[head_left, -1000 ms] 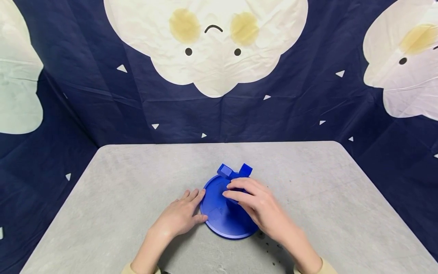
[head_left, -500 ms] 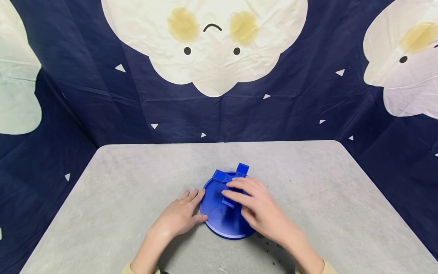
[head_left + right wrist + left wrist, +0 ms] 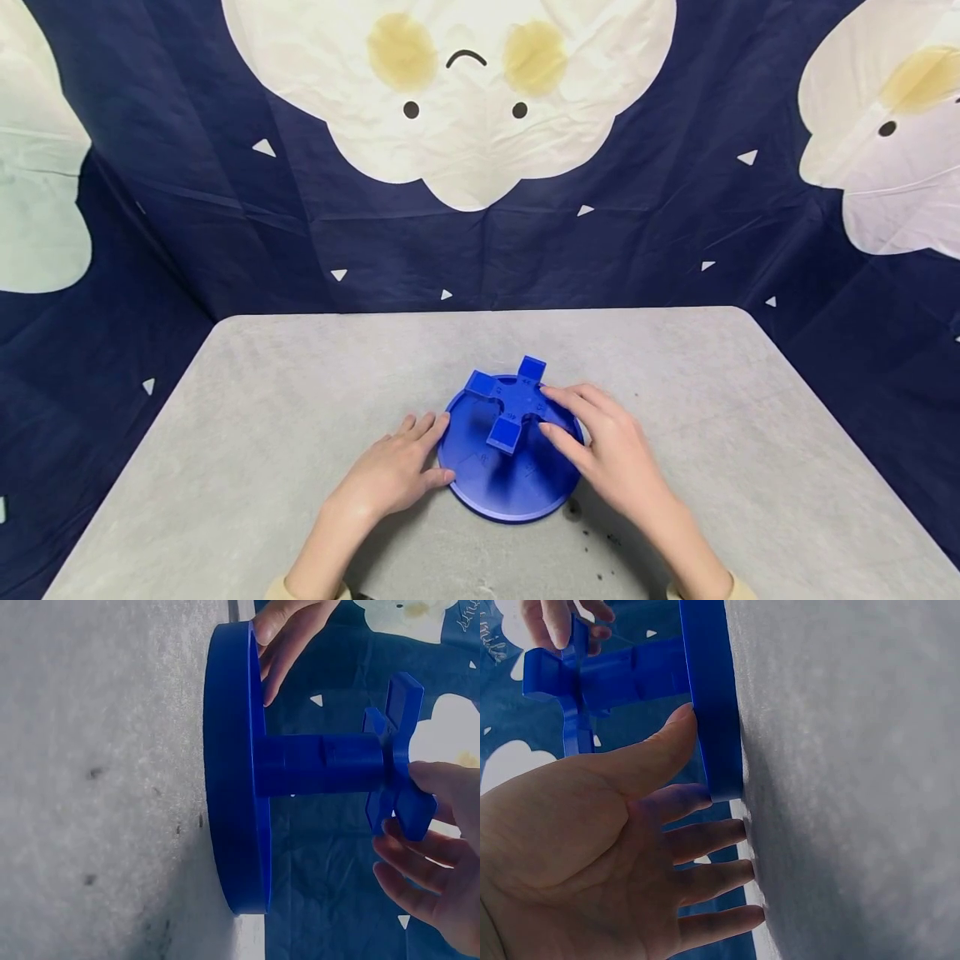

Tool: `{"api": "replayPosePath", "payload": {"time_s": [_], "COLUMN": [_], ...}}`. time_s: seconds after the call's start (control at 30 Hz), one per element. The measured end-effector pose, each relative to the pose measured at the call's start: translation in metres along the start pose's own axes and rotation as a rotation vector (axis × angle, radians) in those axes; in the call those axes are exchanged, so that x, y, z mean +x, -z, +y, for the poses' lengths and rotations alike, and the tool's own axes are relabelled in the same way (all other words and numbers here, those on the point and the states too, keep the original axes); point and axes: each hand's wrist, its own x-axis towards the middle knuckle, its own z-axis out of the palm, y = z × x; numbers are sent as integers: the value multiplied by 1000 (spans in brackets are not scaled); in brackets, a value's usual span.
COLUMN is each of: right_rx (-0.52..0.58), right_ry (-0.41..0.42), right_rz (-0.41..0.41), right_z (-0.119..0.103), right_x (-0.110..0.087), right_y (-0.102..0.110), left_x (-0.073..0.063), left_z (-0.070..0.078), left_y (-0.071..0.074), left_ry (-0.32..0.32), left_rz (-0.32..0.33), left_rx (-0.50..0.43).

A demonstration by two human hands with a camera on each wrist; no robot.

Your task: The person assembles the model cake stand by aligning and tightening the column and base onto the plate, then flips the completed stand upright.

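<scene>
A blue round base (image 3: 487, 490) with a raised rim lies on the grey table. From its middle rises a thick blue post (image 3: 315, 765), capped by a blue four-armed cross piece (image 3: 519, 402). My right hand (image 3: 613, 446) is at the cross's right-hand arm, thumb on one side and fingers on the other, pinching it; that arm is mostly hidden in the head view. My left hand (image 3: 393, 468) lies at the base's left side, thumb and index fingertip against the rim. Its other fingers stretch straight, their tips on the table, as the left wrist view shows.
Small dark specks (image 3: 600, 546) mark the grey table (image 3: 300, 400) near the right forearm. A dark blue curtain (image 3: 420, 242) with white clouds and small triangles hangs along the table's back and sides.
The cross has turned a little, its two back arms shifting left. My right hand has since slid from over the cross to its right side. The left hand and base have stayed put.
</scene>
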Motion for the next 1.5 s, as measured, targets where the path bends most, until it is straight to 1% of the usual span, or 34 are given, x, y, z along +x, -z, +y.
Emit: {"api": "replayPosePath", "payload": {"time_s": [0.2, 0.27, 0.4, 0.47, 0.53, 0.63, 0.7, 0.77, 0.83, 1.0, 1.2, 1.33, 1.5], "right_rx": [-2, 10, 19, 14, 18, 33, 43, 48, 44, 18, -32, -16, -4], "right_ry": [-11, -18, -24, -30, -50, -92, -104, -101, -91, -69, -26, -18, -28], "right_rz": [-12, 11, 99, 116, 84, -15, -72, -98, -105, -73, 11, 71, 88], "right_z": [-3, -3, -3, -1, 0, 1, 2, 2, 2, 1, -1, -2, -1], "right_x": [-2, -2, -1, 1, 1, 1, 0, -1, -1, -2, -2, -1, 0], "right_y": [1, 2, 2, 1, 0, -1, -2, -2, -2, -1, 2, 3, 1], "left_x": [0, 1, 2, 2, 2, 2, 2, 2, 1, 0, 1, 0, -1], "left_z": [0, 0, 0, 0, 0, -1, -1, -1, 0, 0, 0, 0, 0], "left_y": [0, -1, 0, 0, 0, 0, 0, 0, 0, 0, 0, 0, 0], "left_ry": [-4, -10, -15, -13, -9, -8, -9, -9, -7, 8, 3, 3, 5], "left_rz": [4, 7, 11, 9, 7, 6, 7, 7, 4, -9, -6, -7, -3], "left_rx": [-4, -2, 3, 5, 9, 11, 11, 9, 8, 4, -2, -4, -1]}}
